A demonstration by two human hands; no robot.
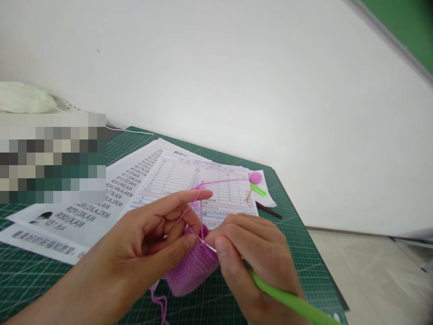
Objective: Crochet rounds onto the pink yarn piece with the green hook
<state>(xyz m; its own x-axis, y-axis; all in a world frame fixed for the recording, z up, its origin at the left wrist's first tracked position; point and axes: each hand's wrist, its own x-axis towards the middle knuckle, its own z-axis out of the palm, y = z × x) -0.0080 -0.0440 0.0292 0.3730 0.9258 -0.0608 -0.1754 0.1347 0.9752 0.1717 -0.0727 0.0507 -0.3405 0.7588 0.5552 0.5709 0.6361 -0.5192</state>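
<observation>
Between my hands is a pink-purple crochet piece (192,275), cup-shaped with rows of stitches. My left hand (158,239) pinches its upper edge between thumb and fingers, and the index finger is stretched out with pink yarn (201,212) running over it. In my right hand (250,262) is a crochet hook (280,295) with a thick green handle. Its thin metal shaft reaches left to the edge of the piece, close to my left thumb; the tip is hard to make out. A loose yarn tail (160,304) hangs below the piece.
Printed sheets (216,180) lie on a green cutting mat (318,280). Near their right side are a small pink ball (255,178), a bright green clip-like item (259,189) and a dark thin stick (270,210). Pale yarn (25,97) sits at the far left. A white wall (237,81) stands behind.
</observation>
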